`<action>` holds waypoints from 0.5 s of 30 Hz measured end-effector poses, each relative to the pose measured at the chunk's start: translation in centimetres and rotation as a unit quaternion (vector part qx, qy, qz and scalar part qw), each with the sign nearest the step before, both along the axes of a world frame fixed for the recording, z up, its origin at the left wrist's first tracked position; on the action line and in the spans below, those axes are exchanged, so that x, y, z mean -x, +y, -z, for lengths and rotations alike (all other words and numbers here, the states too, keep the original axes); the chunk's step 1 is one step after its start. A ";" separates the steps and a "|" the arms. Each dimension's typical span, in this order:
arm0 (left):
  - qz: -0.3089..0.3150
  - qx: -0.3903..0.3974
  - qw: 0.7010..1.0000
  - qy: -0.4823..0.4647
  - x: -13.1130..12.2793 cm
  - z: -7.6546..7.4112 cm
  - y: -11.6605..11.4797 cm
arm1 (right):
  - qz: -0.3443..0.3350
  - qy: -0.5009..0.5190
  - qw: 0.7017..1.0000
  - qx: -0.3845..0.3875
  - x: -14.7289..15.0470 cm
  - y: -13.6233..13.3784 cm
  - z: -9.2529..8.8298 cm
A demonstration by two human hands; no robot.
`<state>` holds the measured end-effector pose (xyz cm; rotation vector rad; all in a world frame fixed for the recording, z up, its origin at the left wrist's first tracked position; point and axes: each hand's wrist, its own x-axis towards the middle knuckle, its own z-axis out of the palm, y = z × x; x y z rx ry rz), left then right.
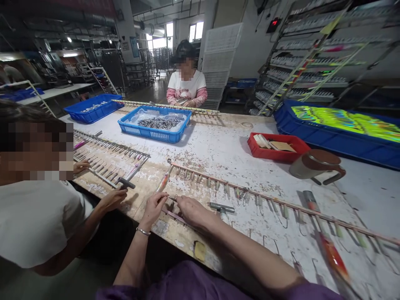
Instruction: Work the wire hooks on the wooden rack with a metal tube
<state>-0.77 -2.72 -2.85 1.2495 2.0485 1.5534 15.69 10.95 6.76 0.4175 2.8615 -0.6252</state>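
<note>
My left hand (155, 207) is closed in a pinch, its fingertips on a small thin metal piece (171, 198). My right hand (194, 211) meets it from the other side, fingers closed on the same piece; its exact kind is too small to make out. Both hands are over the near strip (176, 215) of a frame, close to the table's front edge. Beyond them runs the frame's long far strip (225, 182), with wire hooks and small pale pieces along it. A red-orange fishing lure (335, 256) lies across the frame on the right. Beside my right wrist is a grey T-shaped tube (222, 207).
At left, a co-worker's hand (114, 199) is at another hooked frame (109, 143). Another person (187, 85) sits across the table. A blue basket (150, 134) holds small metal parts. A red tray (271, 154), a lidded mug (315, 164) and a blue bin (340, 143) of yellow lures stand right.
</note>
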 end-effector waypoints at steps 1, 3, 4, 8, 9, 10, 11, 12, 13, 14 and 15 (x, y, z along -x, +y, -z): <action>-0.001 -0.011 1.000 0.014 -0.1 0.0 0.0 | 0.009 -0.008 1.000 -0.001 -0.3 -0.1 -0.4; -0.012 -0.034 0.999 0.030 -0.3 -0.1 0.0 | 0.023 -0.021 0.999 0.025 -0.7 0.1 -1.2; -0.019 -0.043 0.998 0.036 -0.4 -0.1 0.0 | 0.028 -0.027 0.998 0.046 -0.6 0.2 -1.4; -0.039 -0.059 0.995 0.066 -0.8 0.4 0.1 | 0.033 -0.033 0.993 0.111 -0.1 0.8 -1.3; -0.042 -0.062 0.994 0.074 -0.8 0.6 0.2 | 0.034 -0.033 0.991 0.122 0.0 0.9 -1.0; -0.046 -0.065 0.994 0.081 -0.8 0.8 0.3 | 0.035 -0.034 0.990 0.134 0.2 1.0 -0.8; -0.048 -0.069 0.993 0.087 -0.8 0.9 0.4 | 0.035 -0.036 0.988 0.146 0.3 1.1 -0.6; -0.048 -0.074 0.992 0.093 -0.8 1.0 0.4 | 0.036 -0.038 0.987 0.154 0.3 1.1 -0.5; -0.047 -0.080 0.991 0.098 -0.8 1.1 0.5 | 0.041 -0.040 0.987 0.153 0.3 1.2 -0.4; -0.046 -0.086 0.990 0.102 -0.8 1.2 0.5 | 0.046 -0.041 0.987 0.145 0.4 1.3 -0.5; -0.044 -0.090 0.989 0.105 -0.7 1.2 0.5 | 0.050 -0.043 0.989 0.131 0.4 1.3 -0.6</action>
